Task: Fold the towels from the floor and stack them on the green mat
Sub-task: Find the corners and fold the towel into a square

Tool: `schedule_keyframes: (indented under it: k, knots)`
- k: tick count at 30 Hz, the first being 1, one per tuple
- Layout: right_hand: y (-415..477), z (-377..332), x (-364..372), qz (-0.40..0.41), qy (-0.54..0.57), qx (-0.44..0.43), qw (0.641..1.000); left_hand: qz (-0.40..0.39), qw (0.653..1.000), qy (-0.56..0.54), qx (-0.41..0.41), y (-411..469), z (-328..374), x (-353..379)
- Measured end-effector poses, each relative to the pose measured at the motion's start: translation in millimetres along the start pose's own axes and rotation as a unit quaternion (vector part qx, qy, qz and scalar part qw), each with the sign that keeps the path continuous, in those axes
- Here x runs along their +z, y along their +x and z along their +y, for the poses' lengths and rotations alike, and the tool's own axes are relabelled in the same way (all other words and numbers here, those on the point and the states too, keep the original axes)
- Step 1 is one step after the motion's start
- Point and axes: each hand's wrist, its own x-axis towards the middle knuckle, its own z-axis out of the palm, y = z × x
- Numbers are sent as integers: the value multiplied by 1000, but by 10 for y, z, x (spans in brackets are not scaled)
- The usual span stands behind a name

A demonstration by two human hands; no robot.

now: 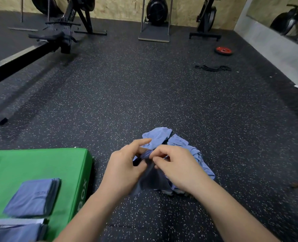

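Towel [151,179]: blue-grey, one item. Head view.
Location: lifted just off the floor [144,93], over the near edge of the pile [157,137], low and central in frame.
Held by: left hand [123,170] and right hand [178,166], both pinching the same gathered knot of cloth at its top. The fingertips almost meet, the fingers are curled, and neither hand is spread.
Form: bunched at the grip, with a dark, shaded panel hanging down toward the person. Long axis runs along that hang. No straight hem or corner shows.
Judged step: finding corners so the cloth can be spread before folding. The hands would need to part sideways along one hem.

Pile: loose, crumpled, lighter blue, several pieces overlapping, count unclear. Lies beyond and to the right of the hands; contact with the held towel cannot be told.

Mat [40,163]: green raised pad, left of the hands, apart from the pile, left hand nearer. Bears a stack [31,198] of folded towels, squared, edges aligned. A second stack [15,232] sits at the lower frame edge, partly cut off.
Judged route: leftward carry.
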Motion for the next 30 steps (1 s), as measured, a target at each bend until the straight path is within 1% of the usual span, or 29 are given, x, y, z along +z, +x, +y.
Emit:
schedule_keyframes:
  k: [3,5,8,11,15,18,21,23,26,30]
  knots:
    - [-10,-1,-35,14,-44,-26,999,-2,999,-38,-17,-2,7,13]
    - [1,7,-44,-5,-69,-42,997,-4,998,-60,-16,-17,38,19]
    - [16,21,-55,-44,-66,-59,995,-9,993,-114,-3,-26,73,14]
    - [44,62,-60,-42,-57,-67,995,2,987,-158,11,-20,64,0]
    - [88,108,-78,-16,-13,-103,995,29,994,-105,29,-2,35,-53]
    - [101,135,-140,20,-1,-128,992,29,998,-55,19,28,-35,-105]
    - [104,137,-231,48,12,-151,987,19,999,-37,11,60,-112,-165]
    - [101,146,-293,62,27,-156,985,12,999,-43,9,71,-141,-214]
    - [97,181,-376,79,36,-155,984,-6,996,-87,8,86,-165,-290]
    - [77,178,-413,76,42,-144,986,-52,991,-127,-3,82,-195,-317]
